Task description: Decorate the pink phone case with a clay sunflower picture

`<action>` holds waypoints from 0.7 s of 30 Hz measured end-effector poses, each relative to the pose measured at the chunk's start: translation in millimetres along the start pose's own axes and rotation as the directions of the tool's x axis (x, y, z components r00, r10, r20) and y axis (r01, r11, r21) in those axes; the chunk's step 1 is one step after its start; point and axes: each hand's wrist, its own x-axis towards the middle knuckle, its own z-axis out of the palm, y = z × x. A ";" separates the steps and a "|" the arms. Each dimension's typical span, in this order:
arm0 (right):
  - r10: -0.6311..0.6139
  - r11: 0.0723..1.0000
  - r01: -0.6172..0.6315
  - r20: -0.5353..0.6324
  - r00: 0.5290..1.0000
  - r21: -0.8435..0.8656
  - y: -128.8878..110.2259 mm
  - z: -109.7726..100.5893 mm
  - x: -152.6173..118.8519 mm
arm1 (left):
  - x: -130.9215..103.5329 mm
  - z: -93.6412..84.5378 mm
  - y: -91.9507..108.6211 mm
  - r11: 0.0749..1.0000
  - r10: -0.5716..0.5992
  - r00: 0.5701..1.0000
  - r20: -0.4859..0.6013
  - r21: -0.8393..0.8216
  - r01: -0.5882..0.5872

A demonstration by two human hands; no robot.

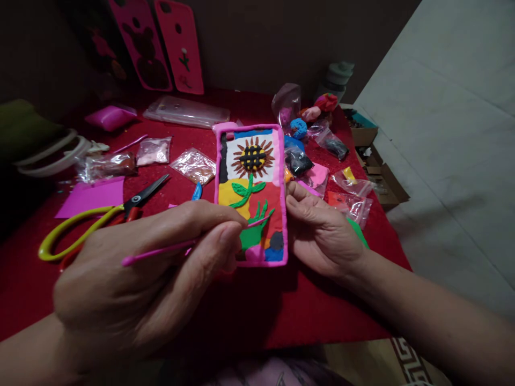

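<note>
My left hand (161,273) is closed in a pinch around a thin pink modelling tool (156,252). Its pointed tip reaches over the green clay hand shape on a phone case (267,187). The case is covered in coloured clay patches, with a pink clay rim and a brown, yellow and black sunflower on a green stem. My right hand (322,230) grips the case's right edge between thumb and fingers, holding it tilted up above the red cloth. Part of the case's lower left is hidden behind my left hand.
Yellow-handled scissors (137,201) lie at left beside a purple sheet (94,195). Bagged clay (298,161) and a blue clay ball (298,128) sit right of the case. Behind are a clear case (187,111), two pink cases leaning upright, and a bottle (338,80).
</note>
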 end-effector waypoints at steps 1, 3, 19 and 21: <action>0.001 1.000 -0.001 0.001 1.000 0.002 0.2 0.3 -0.1 | 0.4 0.4 0.4 1.000 -0.001 1.000 -0.005 0.000 0.001; 0.006 1.000 -0.006 -0.001 1.000 -0.004 0.4 0.9 -0.3 | 1.3 1.0 1.0 1.000 0.000 1.000 -0.014 -0.001 0.000; 0.009 1.000 -0.009 -0.010 1.000 -0.012 -0.1 0.1 0.0 | -0.1 -4.1 -3.4 0.999 0.036 0.999 0.030 0.030 -0.037; 0.010 1.000 -0.011 -0.012 1.000 -0.014 0.1 0.4 -0.2 | -0.3 -3.4 -2.7 1.000 0.027 0.999 0.025 0.014 -0.027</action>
